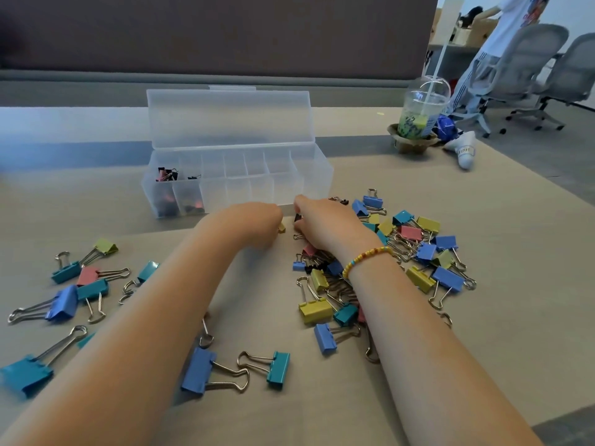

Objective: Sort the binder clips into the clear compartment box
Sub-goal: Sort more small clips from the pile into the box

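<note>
The clear compartment box [315, 175] stands open at the middle back, its lid upright. Small black and pink clips [167, 175] lie in its two leftmost compartments. Just in front of the box, my left hand [254, 223] is curled with a small yellow clip [282, 227] at its fingertips. My right hand [325, 223], with a beaded bracelet on the wrist, pinches a small black clip [298, 217]. A heap of coloured binder clips [418, 249] lies under and to the right of my right arm. More clips [83, 278] are scattered at the left and front.
A lidded drink cup with a straw [421, 117] stands in a cardboard holder at the back right. Beyond the table's right edge are grey office chairs [528, 66] and a person standing. A dark partition runs along the back.
</note>
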`<action>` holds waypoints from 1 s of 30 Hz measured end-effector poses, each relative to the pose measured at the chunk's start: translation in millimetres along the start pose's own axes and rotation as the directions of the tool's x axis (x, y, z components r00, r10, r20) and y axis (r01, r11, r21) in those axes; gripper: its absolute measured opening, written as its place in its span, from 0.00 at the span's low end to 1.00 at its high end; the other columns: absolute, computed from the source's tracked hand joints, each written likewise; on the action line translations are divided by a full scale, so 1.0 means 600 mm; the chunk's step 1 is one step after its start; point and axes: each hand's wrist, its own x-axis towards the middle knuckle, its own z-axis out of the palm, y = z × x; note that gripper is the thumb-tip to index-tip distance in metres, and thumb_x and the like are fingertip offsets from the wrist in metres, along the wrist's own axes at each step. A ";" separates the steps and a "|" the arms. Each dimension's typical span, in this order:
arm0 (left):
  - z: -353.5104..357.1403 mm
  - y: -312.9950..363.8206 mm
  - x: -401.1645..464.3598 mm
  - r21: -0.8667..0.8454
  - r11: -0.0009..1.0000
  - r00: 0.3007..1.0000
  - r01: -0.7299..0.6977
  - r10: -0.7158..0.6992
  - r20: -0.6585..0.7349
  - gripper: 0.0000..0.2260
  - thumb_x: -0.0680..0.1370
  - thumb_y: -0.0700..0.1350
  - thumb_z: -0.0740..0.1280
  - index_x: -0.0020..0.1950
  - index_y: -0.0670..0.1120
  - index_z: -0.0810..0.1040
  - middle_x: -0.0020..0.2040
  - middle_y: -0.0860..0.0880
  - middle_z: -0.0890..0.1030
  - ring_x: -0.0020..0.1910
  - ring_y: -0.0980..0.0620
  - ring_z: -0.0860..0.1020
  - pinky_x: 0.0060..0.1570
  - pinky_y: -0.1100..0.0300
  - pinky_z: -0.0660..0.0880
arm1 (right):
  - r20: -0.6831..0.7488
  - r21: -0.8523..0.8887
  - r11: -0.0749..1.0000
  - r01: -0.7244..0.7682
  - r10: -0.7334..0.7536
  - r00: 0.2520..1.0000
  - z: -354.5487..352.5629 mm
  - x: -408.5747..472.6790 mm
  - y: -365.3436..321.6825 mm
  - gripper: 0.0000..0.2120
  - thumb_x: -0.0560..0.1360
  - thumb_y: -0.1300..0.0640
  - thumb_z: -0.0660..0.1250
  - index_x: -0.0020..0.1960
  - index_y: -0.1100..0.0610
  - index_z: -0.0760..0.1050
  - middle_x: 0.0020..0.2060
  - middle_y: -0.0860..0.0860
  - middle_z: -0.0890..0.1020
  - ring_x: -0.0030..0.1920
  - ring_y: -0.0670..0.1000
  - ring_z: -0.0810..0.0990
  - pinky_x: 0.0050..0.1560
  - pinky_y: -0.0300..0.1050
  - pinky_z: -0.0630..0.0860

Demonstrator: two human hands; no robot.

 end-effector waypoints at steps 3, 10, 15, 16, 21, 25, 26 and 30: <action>-0.005 0.000 -0.011 -0.091 0.996 1.000 -0.001 0.003 0.012 0.14 0.82 0.42 0.53 0.62 0.37 0.70 0.58 0.39 0.76 0.50 0.42 0.73 0.45 0.59 0.64 | 0.000 0.006 1.000 0.017 -0.017 1.000 0.000 -0.001 -0.001 0.09 0.81 0.57 0.55 0.59 0.57 0.66 0.47 0.56 0.81 0.48 0.57 0.78 0.42 0.48 0.69; -0.021 -0.009 -0.021 -0.852 0.523 1.000 0.015 -0.029 0.000 0.08 0.81 0.42 0.52 0.43 0.44 0.65 0.29 0.48 0.70 0.23 0.54 0.66 0.21 0.67 0.61 | -0.029 0.311 0.950 -0.033 0.045 0.999 -0.002 0.007 0.003 0.08 0.81 0.55 0.54 0.52 0.59 0.67 0.41 0.53 0.78 0.38 0.52 0.76 0.36 0.46 0.71; -0.039 -0.013 -0.025 -0.922 -0.387 0.998 -0.003 0.053 -0.025 0.10 0.78 0.40 0.49 0.38 0.46 0.64 0.24 0.52 0.67 0.18 0.58 0.62 0.14 0.72 0.53 | 0.053 0.996 0.075 -0.056 0.044 0.998 -0.034 -0.013 0.040 0.16 0.80 0.56 0.52 0.33 0.55 0.64 0.24 0.48 0.67 0.21 0.44 0.61 0.19 0.35 0.57; -0.038 -0.013 -0.025 -0.884 -0.467 0.997 0.010 0.069 -0.025 0.10 0.77 0.41 0.49 0.38 0.46 0.65 0.25 0.51 0.68 0.18 0.58 0.62 0.13 0.72 0.54 | 0.050 0.995 -0.090 -0.047 0.022 0.999 -0.036 -0.014 0.049 0.17 0.79 0.56 0.51 0.32 0.56 0.63 0.23 0.47 0.65 0.20 0.44 0.60 0.18 0.34 0.56; -0.028 -0.007 -0.022 -0.840 -0.540 0.997 0.044 0.077 0.003 0.17 0.78 0.50 0.49 0.33 0.45 0.67 0.28 0.49 0.69 0.20 0.57 0.63 0.15 0.72 0.54 | 0.098 0.894 -0.443 -0.067 0.049 0.994 -0.032 -0.014 0.069 0.14 0.80 0.53 0.52 0.38 0.55 0.66 0.23 0.47 0.66 0.19 0.42 0.62 0.16 0.32 0.55; -0.028 0.009 -0.017 -0.965 -0.258 0.999 0.034 -0.027 0.042 0.18 0.81 0.51 0.54 0.32 0.47 0.65 0.24 0.52 0.68 0.18 0.59 0.63 0.14 0.71 0.53 | 0.149 0.897 -0.436 -0.080 0.126 0.981 -0.025 -0.012 0.076 0.17 0.81 0.48 0.54 0.37 0.54 0.66 0.26 0.47 0.70 0.19 0.42 0.62 0.15 0.32 0.56; -0.027 0.013 -0.016 -0.996 -0.090 0.998 0.020 -0.059 0.025 0.16 0.82 0.48 0.54 0.35 0.46 0.68 0.26 0.51 0.68 0.20 0.58 0.64 0.15 0.70 0.54 | 0.152 0.920 -0.384 -0.085 0.149 0.977 -0.025 -0.011 0.076 0.16 0.81 0.50 0.56 0.37 0.55 0.67 0.26 0.48 0.71 0.19 0.42 0.62 0.15 0.32 0.56; -0.015 0.026 -0.016 -0.774 0.628 0.989 -0.081 -0.045 -0.140 0.07 0.80 0.42 0.55 0.53 0.47 0.72 0.34 0.49 0.73 0.29 0.54 0.68 0.27 0.65 0.65 | 0.115 0.974 0.161 -0.160 0.258 0.959 -0.032 -0.019 0.073 0.09 0.79 0.60 0.57 0.47 0.59 0.75 0.26 0.48 0.70 0.20 0.44 0.62 0.18 0.34 0.56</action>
